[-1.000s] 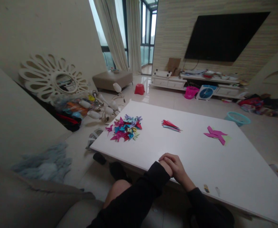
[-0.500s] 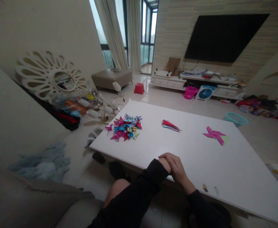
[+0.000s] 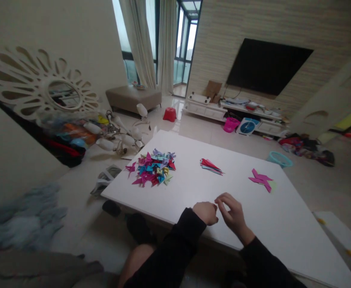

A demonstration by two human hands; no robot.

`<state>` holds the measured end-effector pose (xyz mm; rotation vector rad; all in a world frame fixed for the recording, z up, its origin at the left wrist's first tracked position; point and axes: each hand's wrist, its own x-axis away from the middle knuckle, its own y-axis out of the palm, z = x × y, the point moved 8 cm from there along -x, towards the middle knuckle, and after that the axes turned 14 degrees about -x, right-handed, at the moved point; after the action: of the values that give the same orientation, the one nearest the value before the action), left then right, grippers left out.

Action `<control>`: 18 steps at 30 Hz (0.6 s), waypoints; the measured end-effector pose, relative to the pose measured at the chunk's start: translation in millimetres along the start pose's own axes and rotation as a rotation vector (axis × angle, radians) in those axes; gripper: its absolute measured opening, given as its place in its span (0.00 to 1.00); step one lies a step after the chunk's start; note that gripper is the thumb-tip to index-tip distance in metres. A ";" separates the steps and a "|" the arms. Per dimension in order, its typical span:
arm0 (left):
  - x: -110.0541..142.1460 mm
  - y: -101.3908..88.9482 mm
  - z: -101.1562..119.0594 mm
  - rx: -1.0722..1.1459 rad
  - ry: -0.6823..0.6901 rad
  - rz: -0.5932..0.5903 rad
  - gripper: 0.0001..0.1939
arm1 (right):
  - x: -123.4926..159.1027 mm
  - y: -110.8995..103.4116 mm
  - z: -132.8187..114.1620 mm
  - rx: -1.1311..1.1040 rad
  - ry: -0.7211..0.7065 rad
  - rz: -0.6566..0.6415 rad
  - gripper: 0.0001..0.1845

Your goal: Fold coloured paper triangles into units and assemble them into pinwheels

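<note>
So the pile of paper birds (image 3: pixel 153 167), left of the paper bundle (image 3: pixel 210 165) on the counter (image 3: pixel 187 149), looks done to me; that bundle and the flat pink pieces (image 3: pixel 261 180) right of it seem only part-folded. Nearer than the bundle, the right hand's (image 3: pixel 233 212) fingers are loosely open, nothing visible in them; the left hand's (image 3: pixel 205 212) curl, can't tell if they're gripping.

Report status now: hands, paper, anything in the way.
Left hand, right hand close together over near side of table; grip unclear. Paper pile left, paper bundle ahead, pink paper right. No obstacle seen between hands and bundle.
</note>
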<state>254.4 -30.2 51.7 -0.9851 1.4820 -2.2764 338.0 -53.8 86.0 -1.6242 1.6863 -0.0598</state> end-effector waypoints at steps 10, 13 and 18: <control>17.4 -20.7 3.0 0.117 -0.001 -0.061 0.19 | -158.2 -14.5 232.0 0.505 0.467 -0.249 0.18; 14.2 -17.1 7.9 0.130 0.010 -0.087 0.19 | -169.8 -7.6 268.5 0.556 0.543 -0.255 0.27; 3.8 -4.7 16.2 0.141 0.044 -0.103 0.19 | -157.4 4.8 301.7 0.590 0.639 -0.291 0.30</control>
<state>262.9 -41.6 61.4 -0.9975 1.2941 -2.4510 480.1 224.0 -50.0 -1.4385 1.6228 -1.2119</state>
